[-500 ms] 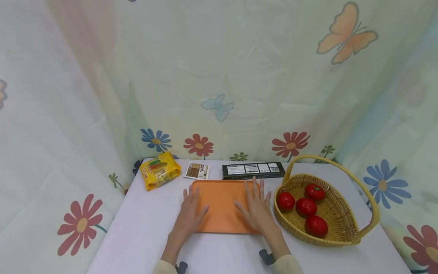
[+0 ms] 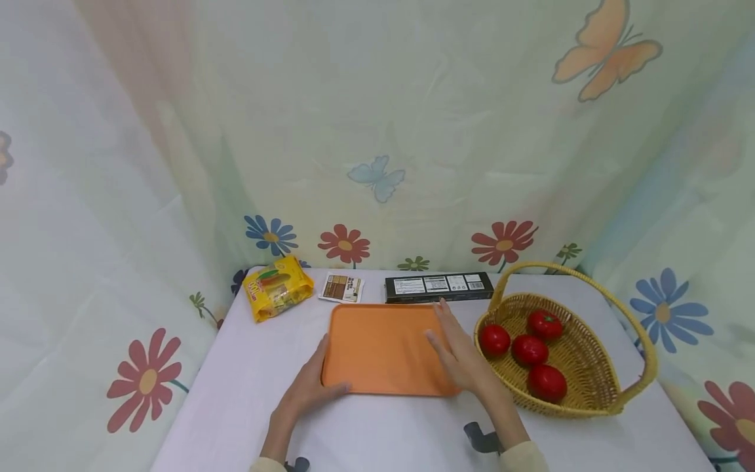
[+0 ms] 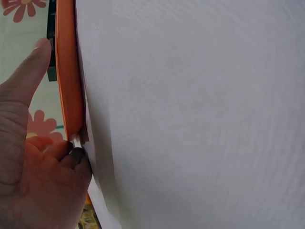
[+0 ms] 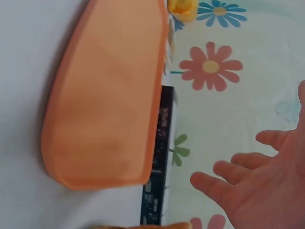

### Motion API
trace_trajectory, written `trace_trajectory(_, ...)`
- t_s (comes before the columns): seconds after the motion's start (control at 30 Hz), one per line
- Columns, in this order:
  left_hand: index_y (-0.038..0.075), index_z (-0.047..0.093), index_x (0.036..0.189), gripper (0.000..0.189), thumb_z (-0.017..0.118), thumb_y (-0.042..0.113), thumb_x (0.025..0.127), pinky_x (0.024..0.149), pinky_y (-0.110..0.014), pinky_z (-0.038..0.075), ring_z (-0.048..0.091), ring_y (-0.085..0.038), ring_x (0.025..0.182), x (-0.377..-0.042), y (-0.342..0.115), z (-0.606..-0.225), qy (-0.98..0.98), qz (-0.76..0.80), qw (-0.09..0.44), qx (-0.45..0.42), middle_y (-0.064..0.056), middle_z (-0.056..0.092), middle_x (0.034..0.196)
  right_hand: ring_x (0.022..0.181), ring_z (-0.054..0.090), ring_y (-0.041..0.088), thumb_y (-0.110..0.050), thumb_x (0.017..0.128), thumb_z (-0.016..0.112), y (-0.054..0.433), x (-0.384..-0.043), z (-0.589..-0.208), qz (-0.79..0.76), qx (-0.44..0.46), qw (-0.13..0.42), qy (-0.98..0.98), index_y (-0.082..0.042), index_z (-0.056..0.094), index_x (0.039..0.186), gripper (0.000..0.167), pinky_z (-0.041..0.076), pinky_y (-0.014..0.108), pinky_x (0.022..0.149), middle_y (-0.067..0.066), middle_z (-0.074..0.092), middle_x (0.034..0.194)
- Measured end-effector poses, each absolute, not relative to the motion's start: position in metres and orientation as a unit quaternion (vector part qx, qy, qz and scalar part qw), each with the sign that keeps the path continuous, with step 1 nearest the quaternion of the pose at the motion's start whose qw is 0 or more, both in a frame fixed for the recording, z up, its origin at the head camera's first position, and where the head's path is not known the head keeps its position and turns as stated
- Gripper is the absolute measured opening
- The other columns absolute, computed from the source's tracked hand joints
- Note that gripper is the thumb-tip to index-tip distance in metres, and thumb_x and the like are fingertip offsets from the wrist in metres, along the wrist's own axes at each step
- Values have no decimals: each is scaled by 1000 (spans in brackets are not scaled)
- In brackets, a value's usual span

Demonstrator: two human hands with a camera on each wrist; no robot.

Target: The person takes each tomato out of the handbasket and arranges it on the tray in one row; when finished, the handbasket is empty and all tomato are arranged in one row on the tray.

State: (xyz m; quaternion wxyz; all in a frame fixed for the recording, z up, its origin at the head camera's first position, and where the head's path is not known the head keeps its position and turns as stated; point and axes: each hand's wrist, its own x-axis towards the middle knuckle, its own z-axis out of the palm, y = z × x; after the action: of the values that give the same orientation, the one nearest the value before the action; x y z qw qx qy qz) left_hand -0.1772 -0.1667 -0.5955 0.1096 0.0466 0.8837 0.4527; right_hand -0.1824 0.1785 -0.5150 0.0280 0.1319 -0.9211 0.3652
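An orange rectangular tray (image 2: 386,351) lies flat on the white-covered table. My left hand (image 2: 309,387) is at its left end, fingers extended along the side and thumb by the near corner. In the left wrist view, the fingertips of that hand (image 3: 52,176) meet the end of the tray (image 3: 69,71), while the thumb stands away from it. At the right end, my right hand (image 2: 466,360) is turned on its side with its fingers extended. The right wrist view shows this hand (image 4: 257,176) with fingers spread and apart from the tray (image 4: 107,100).
A wicker basket (image 2: 580,373) with a tall handle holds several red tomatoes (image 2: 547,383) at the right. Along the back lie a yellow snack packet (image 2: 278,288), a small white-and-brown sachet (image 2: 342,288) and a long black box (image 2: 439,287). A flowered curtain (image 2: 295,131) hangs behind.
Both hands have moved outward from over the tray to its two ends, the left one leftward and the right one rightward, turning onto their sides. The head view has shifted slightly.
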Motion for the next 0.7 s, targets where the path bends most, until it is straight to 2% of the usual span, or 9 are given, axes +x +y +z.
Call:
trace_trajectory(0.17,10,13,174,132,96,50,79,132,-61,26,27,-40,163,-177,-167,-595,881,458,102,57,-15,26,178,155,39,47,-37,115,51,199,-179,-502,388,142,49,-909,-2,34,168,66,39,66,121,23,35,172)
trace_trajectory(0.33,9,14,174,133,97,48,78,132,-60,25,26,-40,163,-176,-167,-596,878,464,103,54,-15,25,178,142,59,41,-36,114,56,222,-175,-488,432,134,39,-891,-12,50,162,54,56,60,109,17,58,158)
trace_trajectory(0.43,9,15,174,134,98,49,77,132,-60,26,27,-40,163,-177,-167,-596,879,462,102,56,-15,26,178,132,68,36,-35,112,61,238,-174,-478,444,131,37,-886,-14,58,155,48,62,45,104,13,68,147)
trace_trajectory(0.6,9,16,174,135,98,51,76,132,-59,27,27,-39,163,-178,-169,-599,885,452,102,55,-15,26,178,122,74,25,-19,107,71,270,-181,-464,472,168,18,-865,-8,64,147,43,59,17,96,18,71,139)
trace_trajectory(0.7,9,16,174,136,98,52,75,132,-59,27,28,-39,163,-178,-171,-600,884,452,104,54,-15,27,177,122,73,13,-13,104,74,288,-187,-456,506,177,-22,-844,-1,62,146,45,58,16,97,25,68,141)
